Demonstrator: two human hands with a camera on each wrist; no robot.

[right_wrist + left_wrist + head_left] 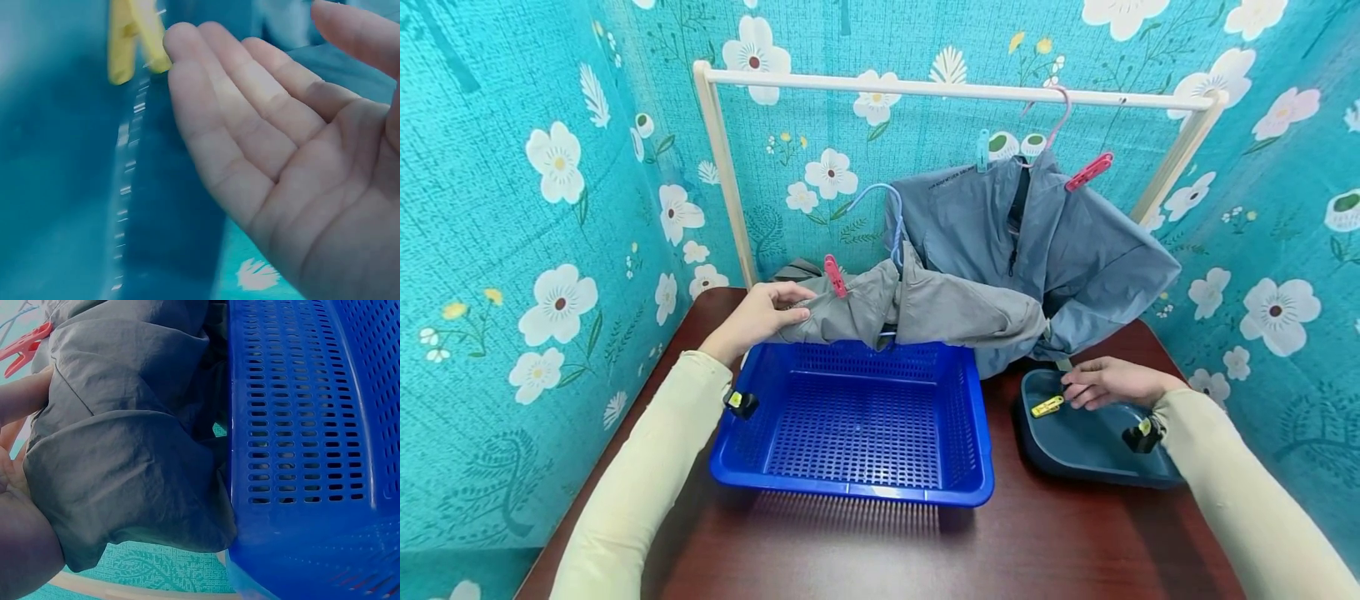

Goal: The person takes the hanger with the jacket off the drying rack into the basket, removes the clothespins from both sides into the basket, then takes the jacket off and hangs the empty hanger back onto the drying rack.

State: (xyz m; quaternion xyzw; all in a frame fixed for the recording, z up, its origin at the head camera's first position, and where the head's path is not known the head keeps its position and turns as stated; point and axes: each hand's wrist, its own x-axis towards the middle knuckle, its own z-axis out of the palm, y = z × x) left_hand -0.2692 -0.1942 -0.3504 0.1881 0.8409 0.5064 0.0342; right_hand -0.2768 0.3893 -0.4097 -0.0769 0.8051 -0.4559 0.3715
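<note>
My left hand [760, 317] grips the left shoulder of a grey jacket [970, 308], which is on a blue hanger [897, 218] and drapes over the back of the basket. A red clothespin [835, 276] is clipped on that jacket near my fingers. Over the dark blue-green tray, my right hand [1108, 383] has its fingers extended and holds nothing. Just beyond its fingertips is a yellow clothespin [128, 44], by the tray's inner side. In the left wrist view the grey fabric [125, 481] hangs beside the basket wall.
A blue-grey jacket [955, 217] hangs on a pink hanger [1060, 117] from a wooden rail [880, 83], with a red clothespin [1089, 172] and a light blue clothespin [982, 150] on it. The blue basket [850, 490] and the tray [1105, 473] stand on a brown table [850, 558].
</note>
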